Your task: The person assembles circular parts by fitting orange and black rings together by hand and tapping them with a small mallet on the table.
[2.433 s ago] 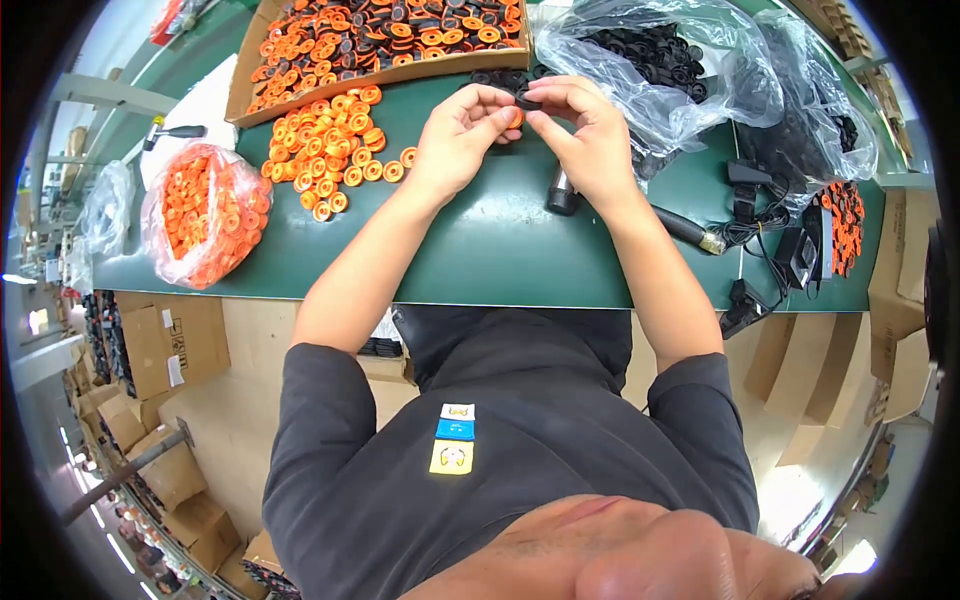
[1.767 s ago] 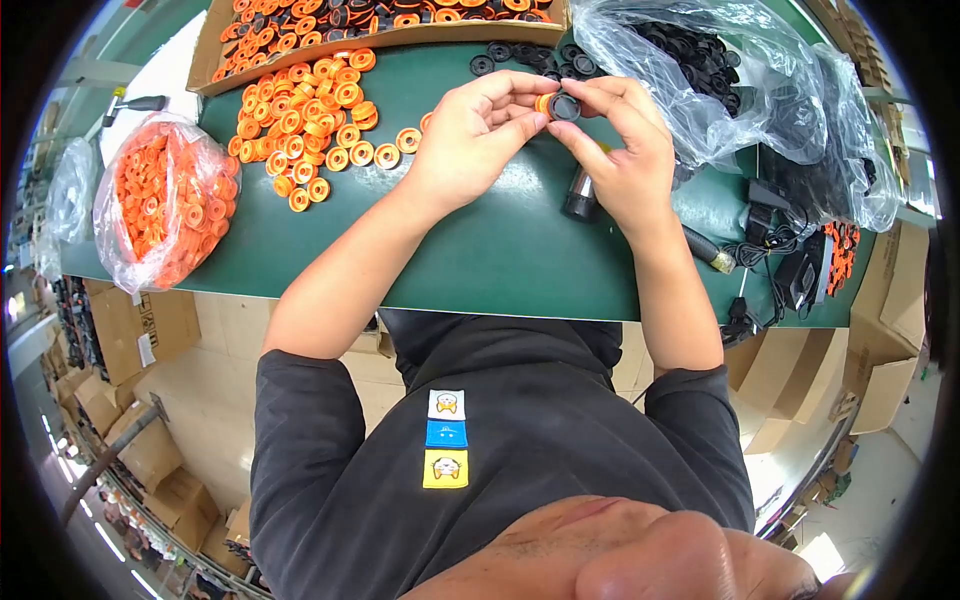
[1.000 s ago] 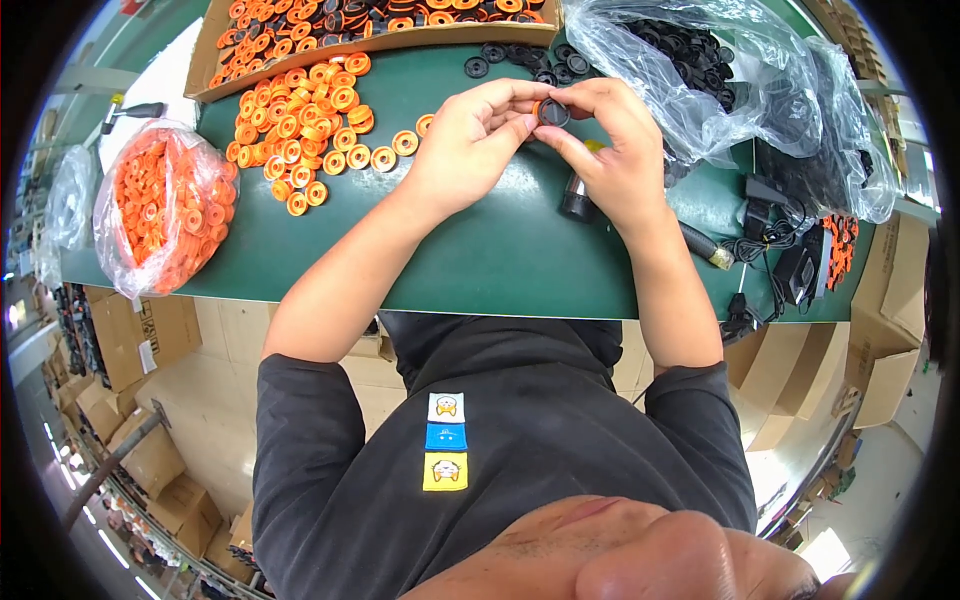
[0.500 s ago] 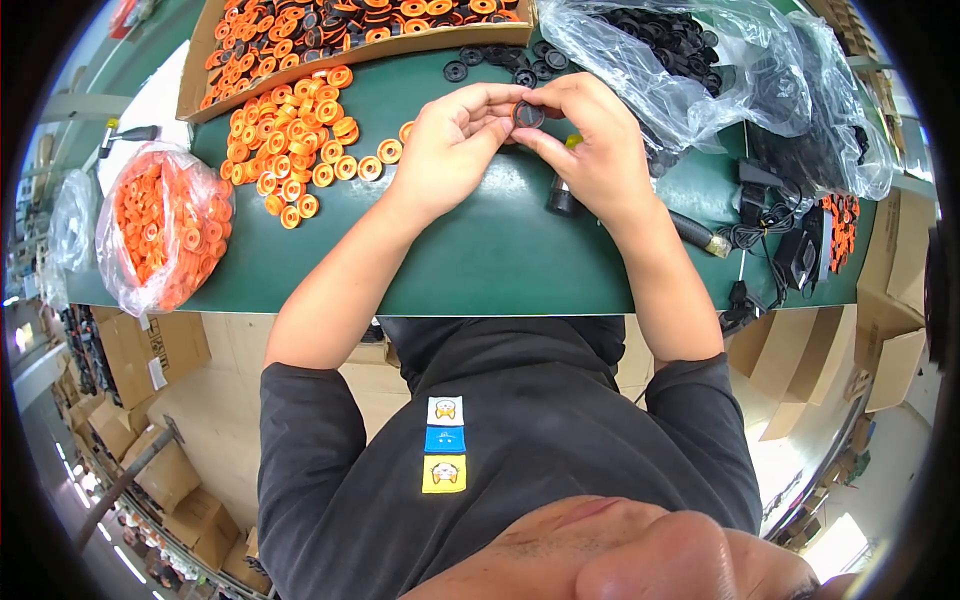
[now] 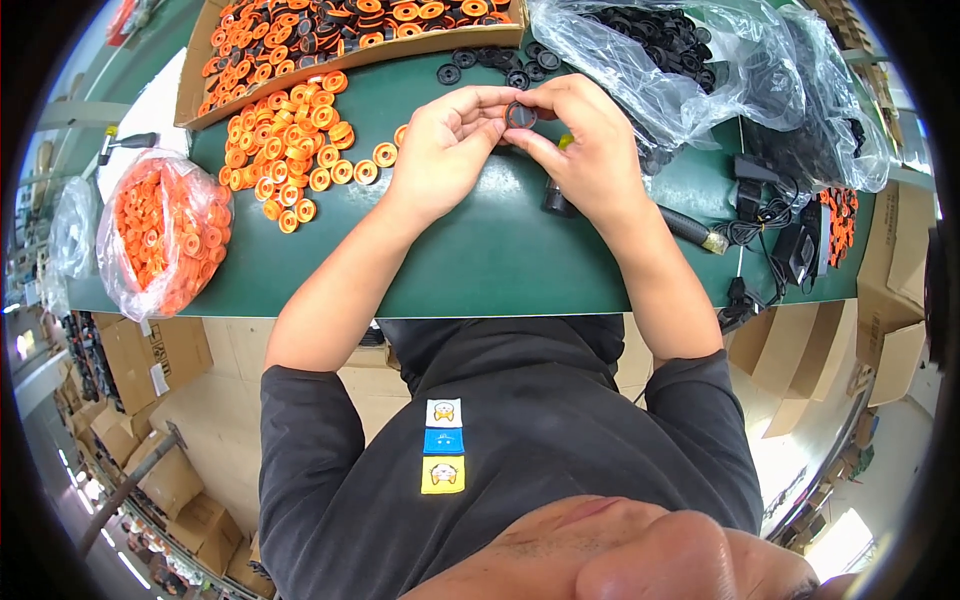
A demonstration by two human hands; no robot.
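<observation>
Orange rings point(image 5: 290, 150) – black discs point(image 5: 660, 30) – green table point(image 5: 480, 260).

A green counter point(image 5: 480, 270) is carrying everything here. Loose orange rings point(image 5: 285, 150) are lying on its left part, in front of a cardboard tray point(image 5: 300, 65) at its far edge that is holding assembled orange-and-black pieces. A clear bag of orange rings point(image 5: 160, 230) is sitting at the counter's left end. A clear bag of black rings point(image 5: 680, 55) is lying at its far right, with black cables and an adapter point(image 5: 790, 245) nearer its right edge. Cardboard boxes point(image 5: 150, 350) are standing below the counter.
</observation>
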